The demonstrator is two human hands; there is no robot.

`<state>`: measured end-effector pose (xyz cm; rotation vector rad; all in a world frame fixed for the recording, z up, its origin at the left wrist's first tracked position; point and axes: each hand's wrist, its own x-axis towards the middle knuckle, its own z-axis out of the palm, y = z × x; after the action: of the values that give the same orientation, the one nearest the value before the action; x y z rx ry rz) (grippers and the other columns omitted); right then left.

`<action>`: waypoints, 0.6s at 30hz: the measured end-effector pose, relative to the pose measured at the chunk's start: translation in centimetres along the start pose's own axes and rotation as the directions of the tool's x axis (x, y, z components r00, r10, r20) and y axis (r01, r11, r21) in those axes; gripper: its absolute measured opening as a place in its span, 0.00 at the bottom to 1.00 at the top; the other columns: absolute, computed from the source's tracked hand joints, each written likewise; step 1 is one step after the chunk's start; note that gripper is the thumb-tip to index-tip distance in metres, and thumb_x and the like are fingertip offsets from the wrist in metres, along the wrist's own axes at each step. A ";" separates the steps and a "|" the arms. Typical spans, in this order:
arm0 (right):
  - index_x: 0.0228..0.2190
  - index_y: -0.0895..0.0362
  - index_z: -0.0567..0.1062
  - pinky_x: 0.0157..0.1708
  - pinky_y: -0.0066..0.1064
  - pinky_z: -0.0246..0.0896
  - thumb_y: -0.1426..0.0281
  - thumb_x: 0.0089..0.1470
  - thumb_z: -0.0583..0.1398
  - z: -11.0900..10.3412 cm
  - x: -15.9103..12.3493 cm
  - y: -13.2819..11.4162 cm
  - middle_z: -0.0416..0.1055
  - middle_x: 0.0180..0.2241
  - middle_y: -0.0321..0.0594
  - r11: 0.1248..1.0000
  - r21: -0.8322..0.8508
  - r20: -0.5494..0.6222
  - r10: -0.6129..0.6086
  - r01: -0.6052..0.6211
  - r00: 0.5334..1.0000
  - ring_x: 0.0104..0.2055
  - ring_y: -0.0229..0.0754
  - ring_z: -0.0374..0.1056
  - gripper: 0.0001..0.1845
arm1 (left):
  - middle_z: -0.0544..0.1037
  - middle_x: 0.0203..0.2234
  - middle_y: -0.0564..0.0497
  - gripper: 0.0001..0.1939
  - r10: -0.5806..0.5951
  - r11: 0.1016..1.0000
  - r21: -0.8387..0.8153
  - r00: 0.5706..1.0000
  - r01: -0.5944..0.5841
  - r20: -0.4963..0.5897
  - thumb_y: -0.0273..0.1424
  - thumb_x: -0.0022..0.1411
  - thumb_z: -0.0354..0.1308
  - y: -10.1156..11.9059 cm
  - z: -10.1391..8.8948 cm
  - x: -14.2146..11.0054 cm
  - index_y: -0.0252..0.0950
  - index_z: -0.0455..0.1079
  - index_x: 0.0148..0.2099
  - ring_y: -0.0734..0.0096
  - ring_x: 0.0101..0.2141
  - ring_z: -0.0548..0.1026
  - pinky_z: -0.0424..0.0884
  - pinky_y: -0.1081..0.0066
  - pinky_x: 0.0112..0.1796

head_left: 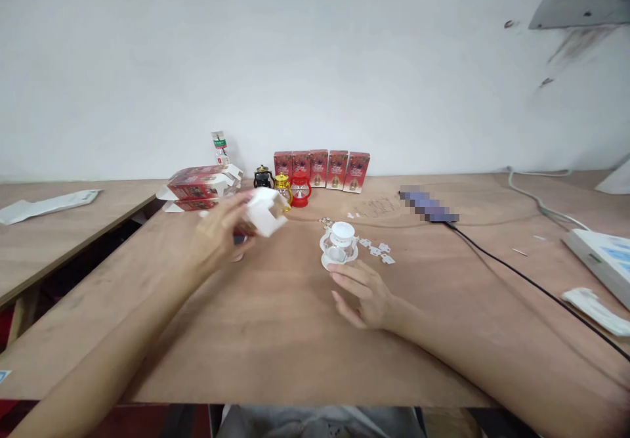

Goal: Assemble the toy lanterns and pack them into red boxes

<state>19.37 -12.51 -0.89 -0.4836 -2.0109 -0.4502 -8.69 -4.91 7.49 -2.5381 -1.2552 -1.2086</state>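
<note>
My left hand (pixel 221 231) is closed around a small red carton (pixel 268 211), smeared by motion, its white flaps standing open toward the right. Something dark and partly hidden shows beneath that hand. On the table in front of me a small white lantern (pixel 339 244) with a clear body stands upright. My right hand (pixel 364 293) is just in front of the lantern, fingers spread; whether a fingertip touches its base I cannot tell. Several small white cut-out pieces (pixel 378 249) lie to the lantern's right.
Farther back are a black lantern (pixel 264 176), a gold lantern (pixel 282 192) and a red lantern (pixel 300 190), before several upright red boxes (pixel 319 169). Open red cartons (pixel 201 185) lie at left. To the right are a blurred-out phone (pixel 428 205), its black cable (pixel 497 261) and a white device (pixel 600 261).
</note>
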 end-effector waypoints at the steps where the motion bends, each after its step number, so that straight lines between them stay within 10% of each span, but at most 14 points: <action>1: 0.62 0.53 0.47 0.39 0.34 0.70 0.78 0.54 0.53 0.0 0.2 -0.2 0.72 0.47 0.45 1.000 0.017 0.040 0.003 -0.004 0.999 0.45 0.41 0.71 0.37 | 0.73 0.50 0.44 0.18 0.100 0.995 -0.015 0.994 -0.099 0.045 0.39 0.51 0.61 1.4 0.8 -0.6 0.40 0.69 0.44 0.54 0.52 0.70 0.67 0.56 0.52; 5: 0.63 0.57 0.42 0.39 0.30 0.70 0.78 0.55 0.52 -0.1 0.8 -0.7 0.75 0.45 0.46 1.000 -0.010 0.097 -0.028 0.029 0.995 0.46 0.40 0.72 0.38 | 0.77 0.46 0.46 0.23 0.265 0.962 -0.083 0.961 -0.258 0.078 0.42 0.49 0.64 4.5 3.2 -3.4 0.41 0.72 0.47 0.56 0.47 0.75 0.70 0.61 0.52; 12: 0.61 0.59 0.50 0.29 0.29 0.71 0.79 0.54 0.52 0.1 1.1 -0.4 0.78 0.36 0.44 0.997 -0.056 -0.005 0.061 -0.062 0.998 0.32 0.40 0.75 0.34 | 0.78 0.43 0.50 0.06 0.195 0.979 -0.061 0.981 -0.194 0.018 0.37 0.53 0.61 3.9 3.5 -3.7 0.47 0.76 0.36 0.58 0.47 0.75 0.69 0.55 0.52; 18: 0.54 0.60 0.61 0.22 0.26 0.65 0.81 0.53 0.52 0.0 0.8 -0.5 0.76 0.26 0.38 0.996 -0.083 0.036 0.030 -0.027 0.999 0.22 0.37 0.70 0.26 | 0.78 0.43 0.51 0.07 0.282 0.959 -0.063 0.943 -0.275 0.175 0.33 0.54 0.60 4.3 3.5 -3.6 0.50 0.76 0.37 0.60 0.49 0.73 0.67 0.54 0.52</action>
<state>18.81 -12.83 -0.26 -0.5750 -2.0242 -0.5119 -4.79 -8.77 3.83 -2.7871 -0.8637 -0.9675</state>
